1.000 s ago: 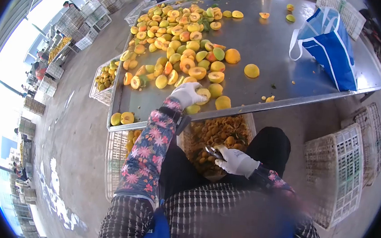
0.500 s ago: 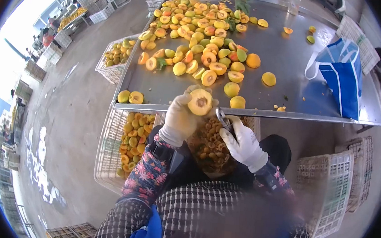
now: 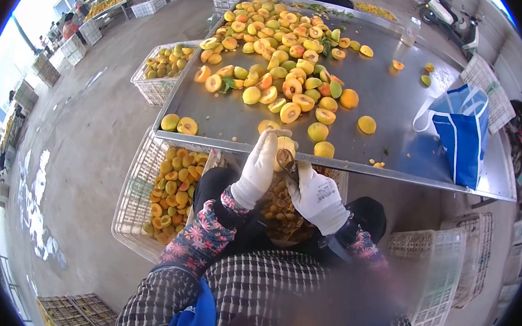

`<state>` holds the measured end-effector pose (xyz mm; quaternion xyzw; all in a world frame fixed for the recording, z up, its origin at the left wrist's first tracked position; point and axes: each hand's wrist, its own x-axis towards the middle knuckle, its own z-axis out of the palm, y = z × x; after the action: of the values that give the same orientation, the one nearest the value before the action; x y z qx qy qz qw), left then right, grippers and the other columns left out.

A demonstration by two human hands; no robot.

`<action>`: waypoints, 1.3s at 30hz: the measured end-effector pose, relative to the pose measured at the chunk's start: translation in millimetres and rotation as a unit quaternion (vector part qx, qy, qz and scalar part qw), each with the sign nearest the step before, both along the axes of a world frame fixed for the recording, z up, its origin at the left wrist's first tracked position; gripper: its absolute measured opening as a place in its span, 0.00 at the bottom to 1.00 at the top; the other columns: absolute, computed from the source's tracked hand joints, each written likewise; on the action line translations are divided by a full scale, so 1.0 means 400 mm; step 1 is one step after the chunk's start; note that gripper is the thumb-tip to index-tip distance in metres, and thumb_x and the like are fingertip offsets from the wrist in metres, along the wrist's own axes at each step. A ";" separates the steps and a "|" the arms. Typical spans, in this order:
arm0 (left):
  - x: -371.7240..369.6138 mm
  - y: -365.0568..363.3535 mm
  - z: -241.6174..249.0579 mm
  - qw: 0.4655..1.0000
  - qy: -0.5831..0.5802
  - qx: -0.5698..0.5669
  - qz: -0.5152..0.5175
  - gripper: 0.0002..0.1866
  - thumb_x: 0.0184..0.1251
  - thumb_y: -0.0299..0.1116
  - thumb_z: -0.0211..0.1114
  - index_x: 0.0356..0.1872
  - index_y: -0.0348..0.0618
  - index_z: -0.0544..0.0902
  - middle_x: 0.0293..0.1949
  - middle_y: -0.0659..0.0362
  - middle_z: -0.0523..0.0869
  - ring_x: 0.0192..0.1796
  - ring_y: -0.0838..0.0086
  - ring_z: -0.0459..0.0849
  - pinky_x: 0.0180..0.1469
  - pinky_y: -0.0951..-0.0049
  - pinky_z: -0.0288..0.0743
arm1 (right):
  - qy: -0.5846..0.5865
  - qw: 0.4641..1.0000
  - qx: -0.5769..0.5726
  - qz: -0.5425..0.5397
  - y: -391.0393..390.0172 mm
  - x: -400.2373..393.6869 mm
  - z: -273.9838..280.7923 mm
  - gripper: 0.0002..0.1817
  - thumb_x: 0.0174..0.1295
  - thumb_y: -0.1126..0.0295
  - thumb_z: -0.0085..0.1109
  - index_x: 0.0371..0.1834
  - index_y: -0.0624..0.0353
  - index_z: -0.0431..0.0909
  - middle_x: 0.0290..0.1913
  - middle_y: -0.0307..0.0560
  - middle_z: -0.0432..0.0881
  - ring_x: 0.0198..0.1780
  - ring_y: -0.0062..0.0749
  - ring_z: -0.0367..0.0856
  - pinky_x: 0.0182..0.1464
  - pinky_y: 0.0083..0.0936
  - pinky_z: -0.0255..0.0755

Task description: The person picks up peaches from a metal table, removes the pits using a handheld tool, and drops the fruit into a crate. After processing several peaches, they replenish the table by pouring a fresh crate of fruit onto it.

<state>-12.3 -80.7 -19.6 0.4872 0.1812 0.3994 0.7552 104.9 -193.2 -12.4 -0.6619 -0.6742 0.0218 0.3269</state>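
hands (image 3: 284, 177) closed onto fruit half (image 3: 285, 148)

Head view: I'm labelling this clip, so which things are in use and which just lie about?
In use: left hand, peach half, right hand, pitting tool, pit basket.
Lying about: blue bag, scooter, empty crate.

Fruit halves (image 3: 281, 60) lie piled on the bench (image 3: 227, 120). Right of the pile rests a bag (image 3: 465, 139); a crate (image 3: 148, 197) sits below the bench's near-left edge.
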 end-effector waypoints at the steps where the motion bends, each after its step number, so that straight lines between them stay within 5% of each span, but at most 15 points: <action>1: 0.001 0.002 -0.003 1.000 -0.002 -0.001 0.003 0.22 0.83 0.46 0.43 0.57 0.36 0.74 0.44 0.56 0.83 0.48 0.76 0.81 0.54 0.76 0.74 | -0.024 1.000 0.004 0.009 0.005 0.013 -0.004 0.20 0.63 0.68 0.59 0.54 0.65 0.69 0.29 0.56 0.80 0.29 0.55 0.81 0.30 0.44 0.73; 7: -0.010 -0.001 -0.016 0.998 0.065 -0.008 0.019 0.20 0.82 0.43 0.44 0.52 0.36 0.77 0.44 0.59 0.83 0.46 0.78 0.80 0.52 0.77 0.74 | -0.048 0.996 -0.070 0.029 -0.006 0.026 -0.032 0.18 0.63 0.66 0.59 0.51 0.63 0.70 0.31 0.56 0.80 0.31 0.54 0.82 0.31 0.43 0.74; 13: -0.020 0.046 -0.134 0.950 0.251 0.183 0.024 0.20 0.78 0.44 0.50 0.53 0.37 0.79 0.47 0.48 0.85 0.51 0.57 0.83 0.55 0.66 0.74 | 0.001 0.994 -0.107 0.011 -0.035 -0.009 -0.044 0.18 0.63 0.66 0.56 0.49 0.68 0.68 0.29 0.64 0.80 0.31 0.59 0.81 0.32 0.47 0.74; 15: -0.026 0.026 -0.035 0.915 0.357 0.190 -0.006 0.22 0.78 0.45 0.49 0.57 0.37 0.77 0.49 0.47 0.86 0.55 0.56 0.83 0.56 0.62 0.74 | 0.081 0.987 -0.136 -0.001 -0.044 -0.019 -0.067 0.18 0.68 0.62 0.53 0.53 0.64 0.67 0.31 0.65 0.82 0.33 0.63 0.81 0.33 0.50 0.75; 18: -0.029 0.020 -0.027 0.917 0.291 0.269 0.033 0.21 0.78 0.44 0.49 0.56 0.37 0.77 0.47 0.46 0.86 0.52 0.56 0.84 0.55 0.64 0.74 | 0.224 0.963 -0.144 0.026 -0.045 -0.012 -0.078 0.19 0.70 0.63 0.52 0.56 0.66 0.66 0.32 0.63 0.81 0.34 0.60 0.82 0.35 0.45 0.75; 21: -0.021 -0.004 0.022 0.935 0.189 0.297 0.042 0.19 0.78 0.42 0.49 0.55 0.37 0.78 0.45 0.46 0.85 0.50 0.59 0.85 0.54 0.66 0.75 | 0.402 0.902 -0.146 0.059 -0.035 0.025 -0.105 0.18 0.72 0.62 0.52 0.55 0.66 0.67 0.33 0.60 0.81 0.35 0.52 0.82 0.37 0.39 0.74; 25: 0.009 -0.027 -0.013 0.952 0.158 0.254 0.071 0.20 0.81 0.40 0.44 0.51 0.34 0.79 0.44 0.52 0.86 0.44 0.70 0.84 0.50 0.72 0.76 | 0.476 0.866 -0.130 0.081 -0.033 -0.009 -0.119 0.16 0.73 0.59 0.53 0.52 0.59 0.66 0.30 0.31 0.68 0.27 0.14 0.64 0.28 0.16 0.63; 26: 0.019 -0.014 -0.040 0.965 0.123 0.225 0.061 0.20 0.82 0.39 0.42 0.52 0.33 0.79 0.42 0.53 0.86 0.43 0.72 0.84 0.49 0.73 0.77 | 0.393 0.908 -0.122 0.080 -0.038 -0.003 -0.102 0.19 0.72 0.60 0.54 0.56 0.63 0.66 0.32 0.42 0.76 0.29 0.28 0.75 0.32 0.24 0.69; 29: 0.004 0.002 -0.057 0.985 0.128 0.093 -0.067 0.28 0.83 0.48 0.37 0.51 0.32 0.78 0.43 0.53 0.86 0.43 0.72 0.85 0.49 0.74 0.78 | 0.169 0.976 -0.120 0.073 -0.054 0.017 -0.081 0.22 0.71 0.61 0.53 0.58 0.67 0.66 0.37 0.59 0.81 0.38 0.50 0.82 0.39 0.35 0.72; 31: 0.001 0.027 -0.071 0.976 0.138 0.099 -0.139 0.32 0.82 0.53 0.35 0.53 0.33 0.77 0.43 0.53 0.86 0.43 0.70 0.85 0.49 0.73 0.79 | 0.237 0.958 -0.140 0.084 -0.052 0.026 -0.059 0.21 0.71 0.63 0.53 0.58 0.68 0.67 0.41 0.68 0.80 0.45 0.60 0.81 0.42 0.41 0.72; 32: 0.003 0.023 -0.072 0.986 0.117 0.038 -0.117 0.32 0.82 0.54 0.36 0.52 0.33 0.78 0.42 0.53 0.86 0.43 0.71 0.85 0.49 0.73 0.78 | 0.252 0.958 -0.087 0.101 -0.046 0.028 -0.075 0.18 0.71 0.63 0.53 0.55 0.66 0.69 0.34 0.68 0.81 0.39 0.64 0.80 0.36 0.46 0.73; 35: 0.038 -0.011 -0.055 0.992 0.039 -0.116 -0.028 0.32 0.80 0.55 0.39 0.50 0.33 0.79 0.40 0.55 0.86 0.42 0.72 0.84 0.50 0.73 0.77 | 0.249 0.953 -0.160 0.071 -0.048 0.032 -0.043 0.17 0.71 0.64 0.52 0.55 0.65 0.69 0.37 0.69 0.81 0.42 0.66 0.80 0.39 0.47 0.73; 38: 0.052 -0.059 -0.004 0.972 -0.036 -0.223 0.061 0.31 0.80 0.54 0.40 0.47 0.33 0.80 0.37 0.55 0.86 0.40 0.70 0.84 0.48 0.72 0.77 | 0.307 0.943 -0.078 0.100 -0.036 0.013 -0.079 0.18 0.72 0.63 0.51 0.56 0.65 0.70 0.39 0.68 0.81 0.43 0.66 0.80 0.41 0.48 0.73; 39: 0.039 -0.050 -0.004 0.986 0.005 -0.166 0.030 0.31 0.80 0.54 0.41 0.44 0.33 0.81 0.36 0.55 0.86 0.39 0.70 0.84 0.48 0.72 0.77 | 0.319 0.939 -0.065 0.109 -0.035 0.007 -0.086 0.18 0.72 0.62 0.51 0.57 0.64 0.70 0.39 0.67 0.81 0.43 0.65 0.80 0.41 0.47 0.74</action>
<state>3.4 -100.7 -21.1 0.3507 0.2633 0.3843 0.8124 107.5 -207.3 -46.9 -0.5628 -0.5992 0.3112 0.4768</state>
